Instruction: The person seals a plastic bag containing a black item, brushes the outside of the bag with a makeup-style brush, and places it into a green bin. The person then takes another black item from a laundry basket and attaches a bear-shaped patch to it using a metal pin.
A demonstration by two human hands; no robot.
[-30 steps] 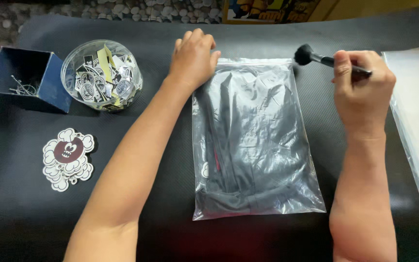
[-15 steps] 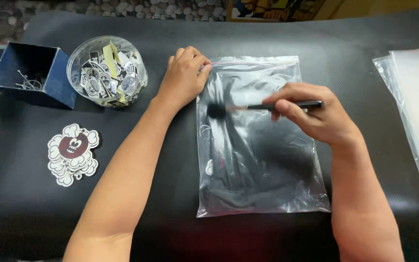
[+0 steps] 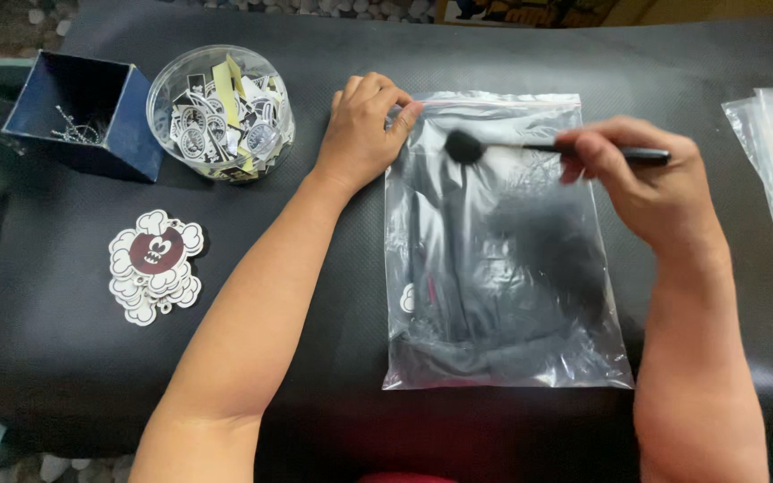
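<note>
Your left hand (image 3: 364, 134) presses flat on the top left corner of the clear zip bag (image 3: 503, 241), which lies on the black worktop (image 3: 315, 313) with dark folded cloth inside. Your right hand (image 3: 646, 174) is closed around the handle of a black brush (image 3: 530, 148), its round head over the bag's upper edge near the seal. Keep the left palm firm so the bag cannot slide, and sweep lightly along the plastic, away from the pinned corner, holding the bristles shallow.
</note>
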